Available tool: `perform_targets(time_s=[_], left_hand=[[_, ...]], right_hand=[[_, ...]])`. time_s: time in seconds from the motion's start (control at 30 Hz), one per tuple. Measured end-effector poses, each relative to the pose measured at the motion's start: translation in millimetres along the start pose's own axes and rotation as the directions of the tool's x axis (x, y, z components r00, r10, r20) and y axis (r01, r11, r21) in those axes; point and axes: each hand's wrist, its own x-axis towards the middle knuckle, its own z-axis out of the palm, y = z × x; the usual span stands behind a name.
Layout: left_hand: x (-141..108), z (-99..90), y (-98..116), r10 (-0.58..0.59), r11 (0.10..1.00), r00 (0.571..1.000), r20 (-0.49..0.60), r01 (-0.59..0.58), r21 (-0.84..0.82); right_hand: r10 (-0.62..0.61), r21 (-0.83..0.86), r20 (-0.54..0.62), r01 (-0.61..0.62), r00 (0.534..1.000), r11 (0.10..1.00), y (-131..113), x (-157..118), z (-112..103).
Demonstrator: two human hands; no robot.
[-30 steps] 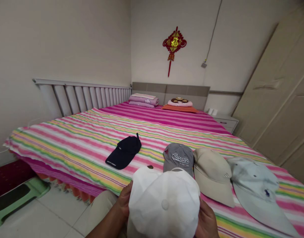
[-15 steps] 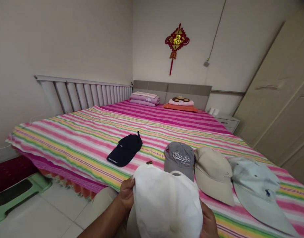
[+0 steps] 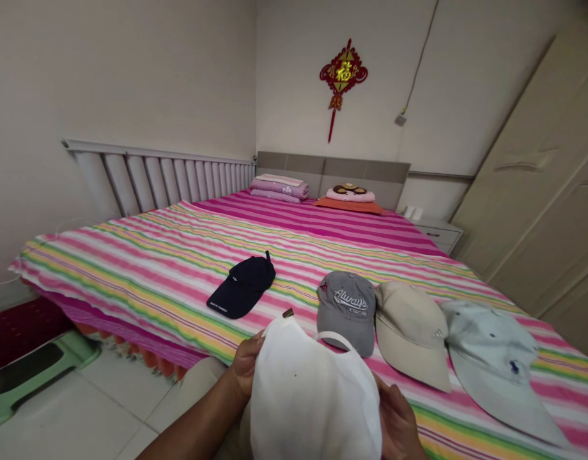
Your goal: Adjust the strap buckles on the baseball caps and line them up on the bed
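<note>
A white cap [image 3: 316,396] is held up at the bottom centre, its back strap and a small metal clasp facing the bed. My left hand [image 3: 247,361] grips its left edge, and my right hand [image 3: 397,415] grips the right edge. Just beyond it lies a grey cap [image 3: 346,310] with white lettering. To the right of that are a beige cap [image 3: 411,335] and a pale blue cap [image 3: 498,364], side by side. A dark navy cap [image 3: 246,284] rests farther left, its brim pointing toward the lower left.
The striped bedspread [image 3: 145,255] supports the caps. Folded bedding [image 3: 279,190] and an orange item [image 3: 349,206] are by the headboard [image 3: 361,176]. A green stool [image 3: 45,377] stands on the tiled floor at left; a nightstand [image 3: 440,235] is at right.
The white cap has tilted and shifted slightly left, showing more of its back opening and strap. Both hands have moved with it. More of the grey cap's brim now shows.
</note>
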Motion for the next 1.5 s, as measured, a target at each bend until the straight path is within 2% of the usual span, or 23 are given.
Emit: perform_targets(time_s=[0.17, 0.37, 0.5, 0.7, 0.83, 0.97, 1.07, 1.23, 1.5], left_hand=[[1.2, 4.6, 0.1, -0.06, 0.99, 0.984, 0.169, 0.081, -0.115], [2.3, -8.4, -2.5, 0.02, 0.991, 0.969, 0.246, 0.013, -0.13], [2.7, -14.5, -2.1, 0.037, 0.994, 0.973, 0.226, -0.012, -0.112], [7.3, -11.3, 2.6, -0.034, 0.998, 0.974, 0.223, 0.045, -0.045], [6.9, -1.0, 8.4, -0.095, 0.994, 0.985, 0.146, 0.087, 0.06], [7.8, 8.2, 15.8, -0.151, 0.971, 0.984, 0.092, 0.13, 0.2], [8.7, 11.4, 21.9, -0.151, 0.952, 0.988, 0.041, 0.134, 0.274], [5.1, 14.7, 29.9, -0.13, 0.882, 0.988, -0.078, 0.152, 0.446], [-2.0, 19.3, 24.9, -0.11, 0.854, 0.992, -0.053, 0.122, 0.506]], right_hand=[[0.074, -0.03, 0.088, -0.072, 0.993, 0.997, -8.3, 5.2, 6.7], [0.127, -0.023, 0.152, -0.125, 0.98, 0.992, -4.0, 4.6, 14.6], [0.123, -0.025, 0.143, -0.121, 0.982, 0.992, -0.6, 3.5, 9.9], [0.145, -0.068, 0.232, -0.133, 0.962, 0.989, -2.5, 0.6, 8.3], [0.135, -0.04, 0.248, -0.129, 0.959, 0.991, -5.1, 2.2, 9.2], [0.067, -0.075, 0.24, -0.051, 0.968, 0.996, -6.0, 7.4, 12.6], [0.05, -0.136, 0.289, -0.01, 0.956, 0.991, -7.5, 8.0, 16.9], [0.065, -0.199, 0.291, -0.006, 0.954, 0.98, -9.7, 6.4, 21.8], [0.014, -0.254, 0.324, 0.072, 0.946, 0.965, -4.7, 8.8, 22.3]])
